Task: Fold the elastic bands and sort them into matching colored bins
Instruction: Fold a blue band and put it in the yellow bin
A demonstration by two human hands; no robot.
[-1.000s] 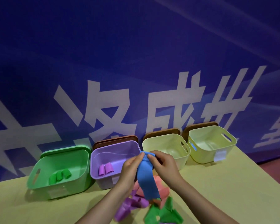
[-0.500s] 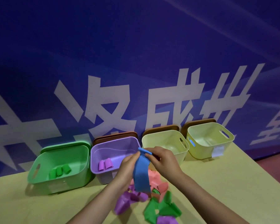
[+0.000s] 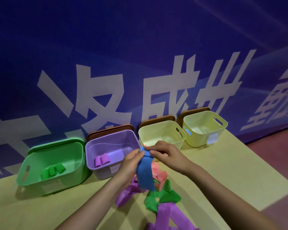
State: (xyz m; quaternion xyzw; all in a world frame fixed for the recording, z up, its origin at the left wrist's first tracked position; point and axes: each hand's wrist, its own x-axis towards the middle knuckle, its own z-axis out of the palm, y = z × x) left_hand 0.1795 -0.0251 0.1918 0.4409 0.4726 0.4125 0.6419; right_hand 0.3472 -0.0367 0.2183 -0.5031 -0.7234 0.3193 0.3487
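A blue elastic band [image 3: 145, 171] is hanging as a flat strip, its top end folded over, above a loose pile of purple bands [image 3: 170, 214], green bands [image 3: 161, 196] and pink bands [image 3: 158, 173] lying near the table's front edge. Along the back edge a green bin [image 3: 32, 163] is holding three folded green rolls [image 3: 52, 170], a purple bin [image 3: 91, 153] two purple rolls [image 3: 102, 160], beside two pale yellow bins [image 3: 160, 131]

Blue banner [image 3: 140, 47] w/ white lettering
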